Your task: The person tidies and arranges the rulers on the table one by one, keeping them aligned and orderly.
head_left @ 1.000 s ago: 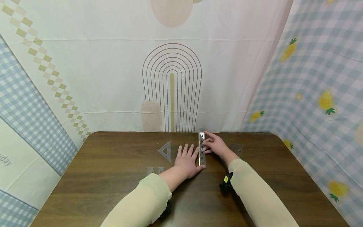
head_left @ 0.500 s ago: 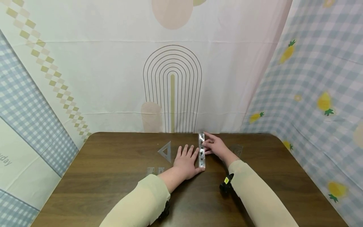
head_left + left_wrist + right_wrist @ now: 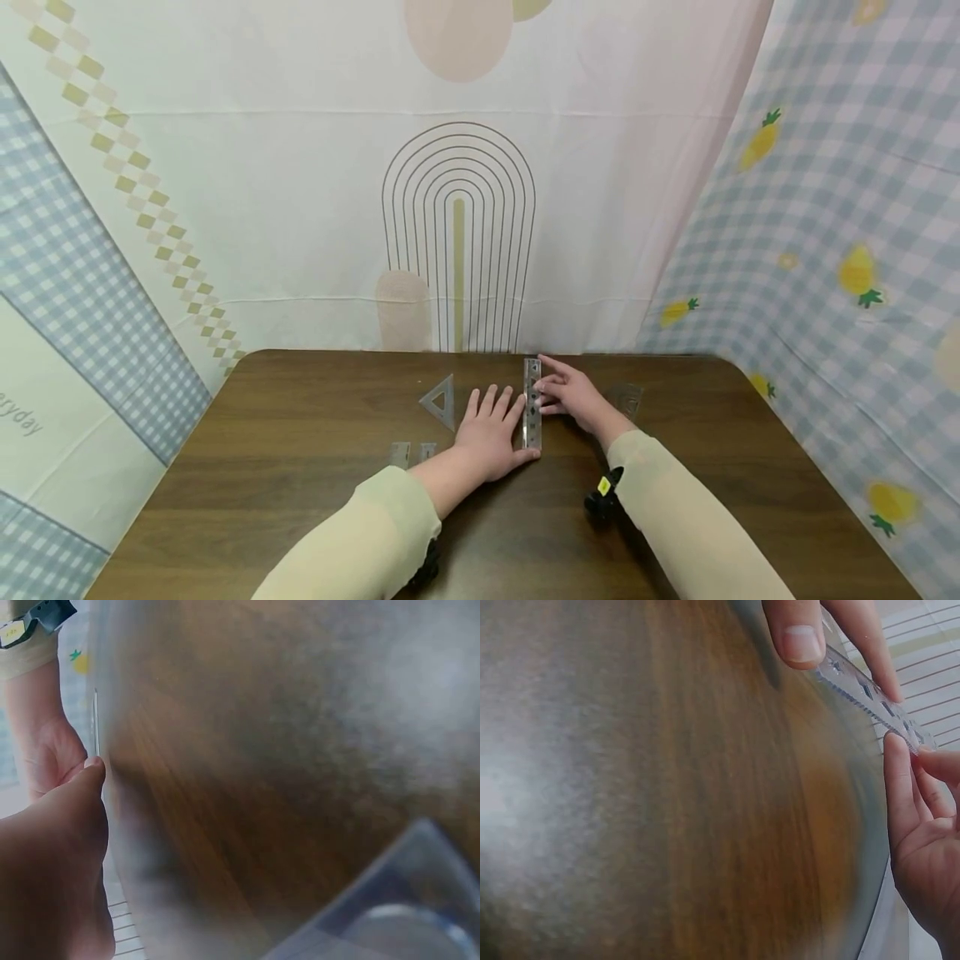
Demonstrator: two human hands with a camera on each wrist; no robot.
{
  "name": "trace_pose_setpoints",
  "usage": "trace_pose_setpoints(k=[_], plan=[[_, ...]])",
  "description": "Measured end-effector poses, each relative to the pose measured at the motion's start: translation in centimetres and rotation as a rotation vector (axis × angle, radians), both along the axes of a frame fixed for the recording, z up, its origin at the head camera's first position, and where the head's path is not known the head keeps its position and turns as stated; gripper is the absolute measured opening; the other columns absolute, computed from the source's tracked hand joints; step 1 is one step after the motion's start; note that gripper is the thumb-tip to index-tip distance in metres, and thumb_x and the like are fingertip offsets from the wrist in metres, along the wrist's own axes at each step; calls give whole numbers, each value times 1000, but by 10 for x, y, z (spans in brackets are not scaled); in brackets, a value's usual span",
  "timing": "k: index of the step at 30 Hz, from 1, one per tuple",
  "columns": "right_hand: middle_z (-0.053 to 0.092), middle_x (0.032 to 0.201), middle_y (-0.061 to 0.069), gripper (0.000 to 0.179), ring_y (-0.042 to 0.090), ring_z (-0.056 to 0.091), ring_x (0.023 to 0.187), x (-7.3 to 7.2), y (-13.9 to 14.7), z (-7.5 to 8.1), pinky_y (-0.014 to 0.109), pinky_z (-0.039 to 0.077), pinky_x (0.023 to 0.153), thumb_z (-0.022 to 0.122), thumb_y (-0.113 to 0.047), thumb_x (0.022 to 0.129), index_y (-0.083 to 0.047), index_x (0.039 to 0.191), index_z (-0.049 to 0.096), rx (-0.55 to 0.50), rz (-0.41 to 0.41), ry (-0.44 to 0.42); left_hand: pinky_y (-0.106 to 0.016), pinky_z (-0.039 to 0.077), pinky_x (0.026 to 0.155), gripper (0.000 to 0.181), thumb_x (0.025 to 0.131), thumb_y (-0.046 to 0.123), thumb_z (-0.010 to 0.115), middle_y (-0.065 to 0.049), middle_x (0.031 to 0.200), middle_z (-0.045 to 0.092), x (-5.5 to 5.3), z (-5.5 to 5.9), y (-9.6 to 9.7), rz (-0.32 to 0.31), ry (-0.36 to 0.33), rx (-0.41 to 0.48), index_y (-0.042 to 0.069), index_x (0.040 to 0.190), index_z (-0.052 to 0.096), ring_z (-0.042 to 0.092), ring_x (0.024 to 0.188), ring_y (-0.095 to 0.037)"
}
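A clear ruler (image 3: pixel 532 427) with cut-out shapes stands between the two hands in the head view, its long side running away from me. My right hand (image 3: pixel 581 400) pinches its far half with thumb and fingers; the right wrist view shows this right hand (image 3: pixel 930 862) on the ruler (image 3: pixel 870 697). My left hand (image 3: pixel 483 437) lies with straight, spread fingers at the ruler's left side. Its thumb reaches across the near end. Left of that hand lies a clear set square (image 3: pixel 448 406). In the left wrist view the ruler (image 3: pixel 95 724) appears edge-on.
Clear plastic pieces (image 3: pixel 401 453) lie beside the left forearm, partly covered. Another clear piece (image 3: pixel 628 398) lies behind the right wrist. The brown wooden table (image 3: pixel 262 500) ends at a patterned curtain (image 3: pixel 300 208). A transparent corner with a round opening (image 3: pixel 405 877) shows blurred.
The ruler has shifted slightly nearer in the head view and its bright glare has faded. Both hands keep nearly the same pose, the right one slightly lower.
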State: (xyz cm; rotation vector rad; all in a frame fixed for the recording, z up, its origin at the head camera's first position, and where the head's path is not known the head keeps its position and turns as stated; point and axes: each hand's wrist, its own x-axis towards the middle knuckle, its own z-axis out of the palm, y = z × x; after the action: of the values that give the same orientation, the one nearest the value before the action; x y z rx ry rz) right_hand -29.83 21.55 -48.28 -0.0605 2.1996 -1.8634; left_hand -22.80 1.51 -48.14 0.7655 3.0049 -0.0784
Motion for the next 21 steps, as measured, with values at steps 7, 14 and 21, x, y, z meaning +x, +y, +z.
trace_pose_setpoints(k=[7, 14, 21], plan=[[62, 117, 17, 62, 20, 66, 83, 7, -4, 0, 35, 59, 75, 55, -6, 101, -17, 157, 31, -42, -9, -31, -54, 5, 120, 94, 89, 81, 31, -6, 166, 14, 7, 0, -4, -8, 11, 0, 23, 161, 15, 8, 152, -32], [63, 115, 16, 63, 20, 66, 83, 15, -10, -1, 36, 59, 76, 56, -6, 101, -17, 158, 30, -54, -6, -47, -54, 4, 120, 96, 87, 83, 32, -7, 166, 14, 14, -3, -11, -9, 19, 7, 23, 161, 16, 7, 151, -34], [63, 114, 15, 61, 20, 66, 84, 25, -19, -3, 36, 59, 75, 57, -8, 101, -19, 156, 33, -43, 16, -66, -54, 3, 120, 99, 85, 85, 29, -6, 166, 14, 22, -8, -17, -4, 31, -16, 23, 161, 17, 6, 152, -33]])
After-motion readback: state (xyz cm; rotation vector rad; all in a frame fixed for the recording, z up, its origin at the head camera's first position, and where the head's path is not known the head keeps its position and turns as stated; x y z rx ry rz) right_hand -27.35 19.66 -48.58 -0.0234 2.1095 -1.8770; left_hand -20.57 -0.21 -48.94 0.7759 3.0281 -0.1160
